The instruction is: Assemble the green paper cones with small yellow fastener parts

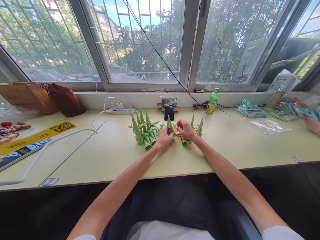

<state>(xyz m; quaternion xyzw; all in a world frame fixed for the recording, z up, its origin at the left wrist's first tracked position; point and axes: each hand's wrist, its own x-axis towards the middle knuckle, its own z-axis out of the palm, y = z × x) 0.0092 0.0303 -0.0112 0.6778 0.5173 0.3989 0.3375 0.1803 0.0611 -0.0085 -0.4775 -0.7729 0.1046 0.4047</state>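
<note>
A heap of green plastic cone spikes point(144, 131) with small yellow fittings lies in the middle of the pale table point(105, 156). My left hand point(163, 137) is closed around the base of one upright green cone point(170, 124) at the heap's right side. My right hand point(186, 129) is closed just to the right of that cone, fingers curled over small yellow and green parts; what it grips is hidden. More cones point(199, 127) stand and lie past my right hand.
A black phone point(169, 112) leans at the window sill behind the heap, next to a white power strip point(121, 109) and a green bottle point(212, 101). A brown bag point(65, 99), a cardboard box and wooden toys sit left. Teal packaged items point(251, 110) and another person's hand point(313, 124) are right.
</note>
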